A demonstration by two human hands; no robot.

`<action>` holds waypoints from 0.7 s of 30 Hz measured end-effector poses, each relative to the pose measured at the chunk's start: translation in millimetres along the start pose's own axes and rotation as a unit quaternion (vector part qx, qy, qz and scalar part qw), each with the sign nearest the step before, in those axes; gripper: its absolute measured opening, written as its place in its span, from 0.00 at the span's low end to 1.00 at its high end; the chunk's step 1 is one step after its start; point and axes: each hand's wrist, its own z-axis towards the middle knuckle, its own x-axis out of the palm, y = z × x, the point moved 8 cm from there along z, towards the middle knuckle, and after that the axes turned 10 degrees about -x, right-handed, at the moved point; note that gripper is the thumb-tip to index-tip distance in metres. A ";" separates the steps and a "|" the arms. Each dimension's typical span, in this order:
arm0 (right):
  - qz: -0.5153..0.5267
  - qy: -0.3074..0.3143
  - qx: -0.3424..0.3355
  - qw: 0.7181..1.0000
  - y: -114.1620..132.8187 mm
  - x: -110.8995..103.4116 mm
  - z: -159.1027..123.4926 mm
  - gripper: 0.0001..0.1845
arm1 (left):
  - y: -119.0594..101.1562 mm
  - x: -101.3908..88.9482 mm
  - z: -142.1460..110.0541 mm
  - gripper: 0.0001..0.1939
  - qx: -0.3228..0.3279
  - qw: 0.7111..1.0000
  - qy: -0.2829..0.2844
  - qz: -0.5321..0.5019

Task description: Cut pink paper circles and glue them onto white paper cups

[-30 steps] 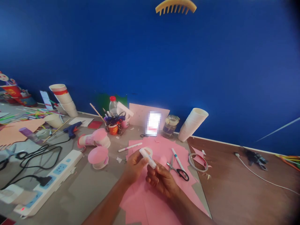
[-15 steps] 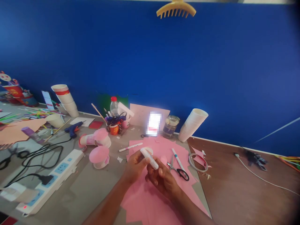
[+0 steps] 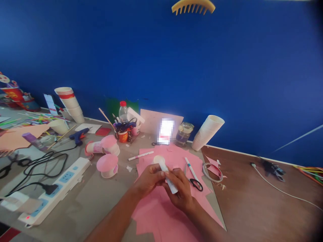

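Just above the sheets of pink paper [image 3: 161, 218], both hands meet on a slim white tube [image 3: 172, 185] that looks like rolled paper. My left hand [image 3: 148, 179] pinches its far end between thumb and fingers. Around the near part, my right hand [image 3: 182, 190] has its fingers closed. A pale round disc [image 3: 158, 159] lies on the pink paper just past my left fingertips. To the right of my hands are scissors [image 3: 196, 185], partly hidden by my right hand, and a white marker [image 3: 191, 168] with a blue band.
Pink-topped paper cups [image 3: 107, 164] stand to the left, near a power strip [image 3: 63, 185] and a glue gun [image 3: 79, 135]. At the back are a glowing phone [image 3: 166, 131], a glass jar [image 3: 184, 134] and stacked paper cups [image 3: 208, 132]. A tape ring [image 3: 212, 172] lies to the right.
My right hand has closed around the white tube, and its near end has swung down and right. The pale disc beyond my left fingers shows more fully. The view has shifted slightly.
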 end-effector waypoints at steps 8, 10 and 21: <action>0.091 -0.230 0.158 0.956 -26.3 -51.4 5.6 0.13 | -33.8 -40.1 -8.5 0.17 0.122 0.968 -0.181 0.123; 0.163 -0.273 0.232 0.919 -46.6 -54.8 6.0 0.13 | -44.1 -53.7 -12.9 0.16 0.156 0.933 -0.258 0.196; 0.328 -0.251 0.319 0.853 -100.7 -11.6 27.2 0.07 | -20.0 -67.3 9.9 0.42 0.122 0.844 -0.300 0.429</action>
